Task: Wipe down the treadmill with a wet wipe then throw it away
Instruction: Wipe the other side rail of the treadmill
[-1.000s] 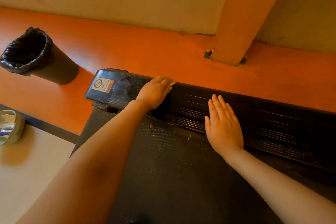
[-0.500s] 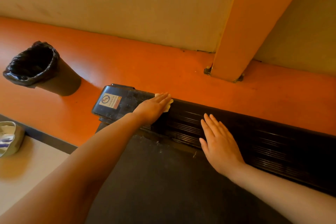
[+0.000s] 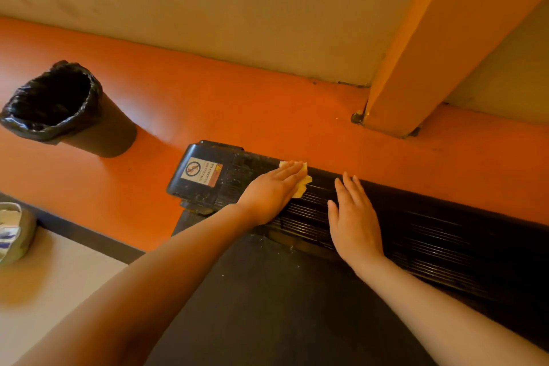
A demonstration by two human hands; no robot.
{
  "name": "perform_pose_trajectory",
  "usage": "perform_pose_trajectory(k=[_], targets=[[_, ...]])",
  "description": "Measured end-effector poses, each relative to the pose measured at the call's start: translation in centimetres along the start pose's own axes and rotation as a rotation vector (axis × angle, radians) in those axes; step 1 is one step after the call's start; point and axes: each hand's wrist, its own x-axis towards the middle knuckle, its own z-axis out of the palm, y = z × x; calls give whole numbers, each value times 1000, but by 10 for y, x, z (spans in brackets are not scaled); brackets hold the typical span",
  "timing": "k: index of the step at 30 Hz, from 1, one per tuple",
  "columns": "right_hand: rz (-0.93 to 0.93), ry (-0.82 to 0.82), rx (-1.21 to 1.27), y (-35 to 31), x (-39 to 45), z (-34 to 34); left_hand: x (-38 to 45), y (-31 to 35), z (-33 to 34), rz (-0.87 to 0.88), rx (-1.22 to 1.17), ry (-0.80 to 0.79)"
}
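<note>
The black treadmill's ribbed end cover (image 3: 430, 232) runs across the frame, with its dark belt (image 3: 282, 306) below. My left hand (image 3: 271, 190) lies flat with straight fingers on the ribbed cover and presses a pale wet wipe (image 3: 301, 184) against it; only the wipe's far edges show past the fingers. My right hand (image 3: 355, 223) rests flat on the same cover, just to the right, fingers straight and empty. A black corner cap with a warning sticker (image 3: 202, 174) sits left of my left hand.
A black bin lined with a black bag (image 3: 56, 104) stands on the orange floor (image 3: 237, 116) at the left. A wipe pack (image 3: 12, 232) lies at the left edge on a pale floor area. An orange pillar (image 3: 416, 53) and beige wall rise behind.
My left hand has slid the wipe a little to the right along the ribbed cover, and more of the wipe shows. The right hand stays flat. The camera view has shifted.
</note>
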Motion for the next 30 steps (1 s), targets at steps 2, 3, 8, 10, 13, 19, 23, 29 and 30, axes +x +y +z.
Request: perform_pose_trajectory(k=[2, 3, 8, 10, 13, 19, 23, 29, 30], targets=[[9, 15, -3, -5, 1, 12, -7, -3, 11, -5, -48, 88], [8, 17, -8, -6, 0, 17, -11, -3, 16, -7, -63, 122], [-30, 76, -80, -7, -4, 39, -35, 4, 41, -14, -76, 325], [-19, 111, -94, -8, -4, 44, -45, 11, 50, -50, -88, 399], [-25, 153, -169, -8, -4, 50, -58, 23, 63, -101, -85, 484], [-84, 67, -237, -26, 9, 52, -62, 17, 68, -102, -47, 452], [-77, 120, -179, -31, 12, 60, -36, -2, 52, -127, -50, 452], [-88, 158, -172, -27, 11, 65, -10, -19, 33, -130, -50, 385], [-88, 163, -175, -26, 11, 66, -12, -18, 34, -123, -46, 392]])
